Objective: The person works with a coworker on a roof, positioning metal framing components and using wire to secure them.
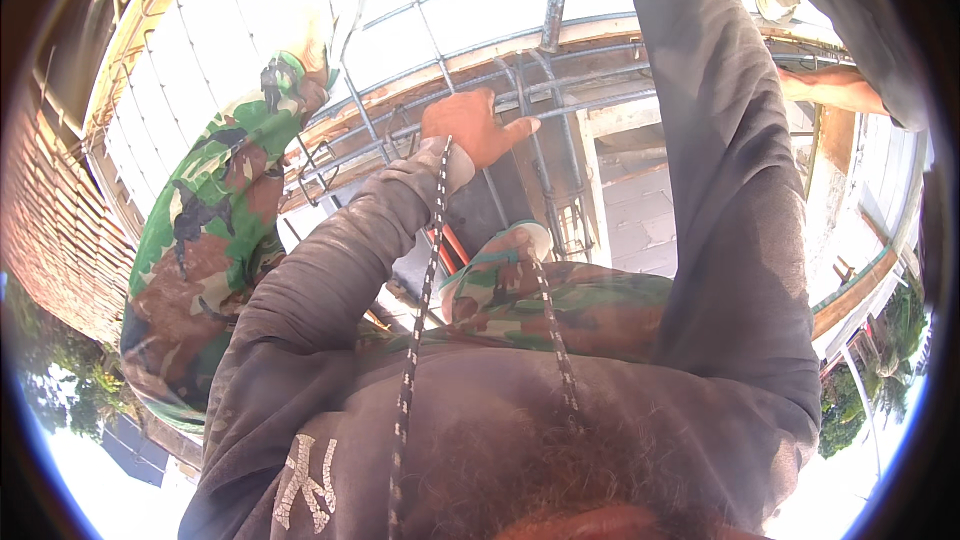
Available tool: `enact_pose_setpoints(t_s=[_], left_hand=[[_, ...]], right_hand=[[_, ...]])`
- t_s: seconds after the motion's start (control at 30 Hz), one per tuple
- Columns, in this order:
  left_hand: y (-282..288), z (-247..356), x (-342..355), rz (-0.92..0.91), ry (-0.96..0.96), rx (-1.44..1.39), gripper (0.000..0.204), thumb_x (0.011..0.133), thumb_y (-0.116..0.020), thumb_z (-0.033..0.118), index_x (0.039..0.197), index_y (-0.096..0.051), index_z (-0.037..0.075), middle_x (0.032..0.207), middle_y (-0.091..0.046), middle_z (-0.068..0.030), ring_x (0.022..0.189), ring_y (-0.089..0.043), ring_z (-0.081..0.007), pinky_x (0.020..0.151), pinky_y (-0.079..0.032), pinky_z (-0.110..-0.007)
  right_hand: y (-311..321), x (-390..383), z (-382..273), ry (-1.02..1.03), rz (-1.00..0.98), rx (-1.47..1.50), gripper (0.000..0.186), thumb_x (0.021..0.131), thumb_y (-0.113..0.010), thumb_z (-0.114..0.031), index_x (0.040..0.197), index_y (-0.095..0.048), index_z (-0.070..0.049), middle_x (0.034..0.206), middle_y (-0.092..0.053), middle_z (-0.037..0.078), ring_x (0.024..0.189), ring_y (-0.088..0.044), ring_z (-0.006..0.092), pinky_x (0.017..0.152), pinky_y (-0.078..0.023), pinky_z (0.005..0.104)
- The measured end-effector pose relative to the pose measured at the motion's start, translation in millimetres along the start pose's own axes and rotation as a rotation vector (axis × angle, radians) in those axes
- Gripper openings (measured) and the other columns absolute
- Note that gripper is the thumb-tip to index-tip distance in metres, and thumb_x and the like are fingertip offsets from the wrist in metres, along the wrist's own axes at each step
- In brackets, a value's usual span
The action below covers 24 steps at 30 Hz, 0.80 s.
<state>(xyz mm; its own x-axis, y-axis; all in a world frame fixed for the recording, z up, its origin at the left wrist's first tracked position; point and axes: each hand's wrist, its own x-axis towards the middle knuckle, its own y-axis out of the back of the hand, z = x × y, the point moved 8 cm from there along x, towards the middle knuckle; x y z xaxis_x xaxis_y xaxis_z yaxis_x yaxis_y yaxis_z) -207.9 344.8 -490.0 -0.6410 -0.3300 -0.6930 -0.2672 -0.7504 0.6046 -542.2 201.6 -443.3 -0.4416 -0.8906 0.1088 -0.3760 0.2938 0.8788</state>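
Dark, creased sweatshirt (520, 395) fills the lower frame, closest to the lens; its flecked black-and-white drawstring (425, 280) trails up the centre. Camouflage trousers (210, 220) – knees spread wide at left and centre, likely for a steady perch. Left hand (475, 128), upper centre, lies over the steel bars (541, 162), perhaps as a brace: thumb stuck out rightward, fingers bent down, tips hidden – cannot tell how far closed, or whether a bar is gripped. Right hand beyond the top edge, grip unseen. Bars: slender grey rods, crossing as an open lattice. Co-worker's forearm (835, 90), bare, upper right.
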Motion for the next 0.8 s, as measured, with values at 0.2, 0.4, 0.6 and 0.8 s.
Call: enact_pose_setpoints(t_s=[0.2,0.4,0.6,0.8], left_hand=[[-7,-2,6,0.0,0.002,0.04,0.075,0.081,-0.062,0.07,0.098,-0.065,-0.002,0.09,-0.068,-0.0214,0.091,-0.068,-0.037,0.083,-0.051,-0.047],[-25,87,-52,0.436,-0.43,-0.095,0.083,0.081,-0.077,0.045,0.134,-0.04,-0.006,0.134,-0.043,-0.0251,0.122,-0.047,-0.0397,0.102,-0.039,-0.05],[-96,85,3,0.009,0.484,-1.384,0.099,0.075,-0.078,0.047,0.135,-0.033,-0.018,0.136,-0.042,-0.0312,0.131,-0.042,-0.0359,0.108,-0.033,-0.05],[-164,83,52,-0.32,0.226,-1.748,0.104,0.072,-0.077,0.052,0.146,-0.035,-0.007,0.147,-0.043,-0.0235,0.131,-0.045,-0.0311,0.112,-0.03,-0.042]], right_hand=[[9,-9,-17,0.037,0.014,-0.079,0.017,0.075,-0.067,-0.003,0.091,-0.063,-0.007,0.069,-0.063,0.011,0.064,-0.065,0.0274,0.056,-0.051,0.04],[11,-8,4,-0.153,-0.028,0.061,0.015,0.075,-0.065,0.002,0.088,-0.062,-0.006,0.068,-0.064,0.009,0.066,-0.067,0.0253,0.055,-0.052,0.038],[-3,-1,14,-0.008,-0.076,0.001,0.007,0.09,-0.06,-0.014,0.085,-0.062,-0.008,0.062,-0.06,0.005,0.059,-0.064,0.0191,0.048,-0.048,0.0366],[-31,3,87,-0.358,0.113,1.667,0.009,0.091,-0.06,-0.014,0.082,-0.061,-0.011,0.06,-0.055,0.003,0.048,-0.052,0.0187,0.042,-0.04,0.0347]])
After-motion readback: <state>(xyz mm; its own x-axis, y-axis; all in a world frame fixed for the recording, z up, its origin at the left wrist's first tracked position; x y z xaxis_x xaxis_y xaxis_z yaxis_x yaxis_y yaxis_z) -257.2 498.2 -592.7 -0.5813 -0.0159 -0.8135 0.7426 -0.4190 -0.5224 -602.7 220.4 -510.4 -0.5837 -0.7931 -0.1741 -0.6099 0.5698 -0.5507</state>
